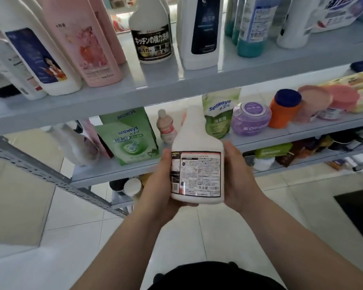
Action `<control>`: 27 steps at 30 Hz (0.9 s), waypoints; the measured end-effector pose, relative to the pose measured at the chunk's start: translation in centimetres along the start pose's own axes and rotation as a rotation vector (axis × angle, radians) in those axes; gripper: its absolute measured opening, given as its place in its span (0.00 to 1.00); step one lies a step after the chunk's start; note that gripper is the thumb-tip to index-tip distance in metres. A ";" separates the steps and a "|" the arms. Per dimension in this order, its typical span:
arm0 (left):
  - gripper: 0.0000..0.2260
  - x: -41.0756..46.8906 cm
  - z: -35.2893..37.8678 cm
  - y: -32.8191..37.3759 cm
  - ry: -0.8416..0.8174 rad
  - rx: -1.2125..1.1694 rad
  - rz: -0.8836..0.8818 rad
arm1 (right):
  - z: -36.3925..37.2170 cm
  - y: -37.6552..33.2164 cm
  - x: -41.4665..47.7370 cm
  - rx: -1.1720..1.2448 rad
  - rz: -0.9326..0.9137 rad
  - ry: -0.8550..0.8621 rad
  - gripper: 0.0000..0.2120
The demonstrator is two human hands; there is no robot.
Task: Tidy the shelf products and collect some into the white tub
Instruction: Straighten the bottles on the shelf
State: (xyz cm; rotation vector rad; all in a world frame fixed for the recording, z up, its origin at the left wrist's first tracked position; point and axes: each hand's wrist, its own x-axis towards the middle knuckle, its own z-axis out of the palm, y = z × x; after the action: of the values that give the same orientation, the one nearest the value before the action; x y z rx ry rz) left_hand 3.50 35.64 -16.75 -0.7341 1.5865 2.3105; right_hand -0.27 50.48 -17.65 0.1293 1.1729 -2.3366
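Clasps a white bottle (197, 164) between 2 hands, both closed on it. With the left hand (162, 191), cradles the base and lower left side, thumb lying up along the label's edge. With the right hand (238, 181), wraps the right side, fingers mostly hidden behind the body. Keeps it upright, neck leaning slightly away, the back label with its fine print and barcode turned toward the eyes — probably to read it, or to check the facing before choosing a place.

Holds it in mid-air, in front of the middle shelf (260, 141), touching nothing there. Just behind it on that shelf: a small pink bottle (166, 126), a green box (130, 139) to the left, a green pouch (218, 114) to the right, then a purple jar (250, 119) and an orange jar (283, 109).

Higher up, on the upper shelf (176, 80): a twin bottle (151, 38) of the same shape, black front label facing out — suggests a likely home beside it, label forward, unless bound for the tub. No white tub plainly in view, so cannot tell how near that option lies.
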 end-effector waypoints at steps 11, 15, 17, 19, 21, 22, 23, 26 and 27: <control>0.27 -0.1 8.3 -3.9 0.006 0.087 0.069 | -6.0 -2.6 -0.6 -0.080 -0.007 0.018 0.35; 0.23 -0.1 9.6 -4.7 -0.051 0.298 0.209 | -7.4 -2.9 -0.5 -0.300 -0.098 0.073 0.39; 0.20 0.0 9.5 -4.6 -0.059 0.331 0.251 | -7.8 -3.2 -0.5 -0.212 -0.060 0.076 0.33; 0.22 0.1 9.2 -4.5 -0.048 0.303 0.279 | -8.1 -3.9 -0.4 -0.056 0.003 0.074 0.25; 0.23 0.3 8.8 -4.5 -0.002 0.232 0.277 | -8.5 -4.6 -0.4 -0.049 -0.006 0.056 0.19; 0.20 0.4 8.8 -4.6 0.012 0.203 0.271 | -8.9 -4.8 -0.3 -0.097 -0.031 0.047 0.18; 0.17 0.4 8.8 -4.6 0.014 0.179 0.262 | -9.3 -4.9 -0.2 -0.148 -0.062 0.035 0.17; 0.11 0.4 9.5 -4.8 0.056 0.093 0.205 | -10.1 -5.2 -0.3 -0.257 -0.103 0.042 0.23; 0.11 0.3 9.7 -4.8 0.078 0.033 0.163 | -10.3 -5.3 -0.5 -0.256 -0.108 0.040 0.23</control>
State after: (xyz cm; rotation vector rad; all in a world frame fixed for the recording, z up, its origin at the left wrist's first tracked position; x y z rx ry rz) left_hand 2.91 46.37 -17.96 -0.7200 1.7759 2.3876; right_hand -3.94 61.25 -20.06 0.0225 1.5214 -2.2593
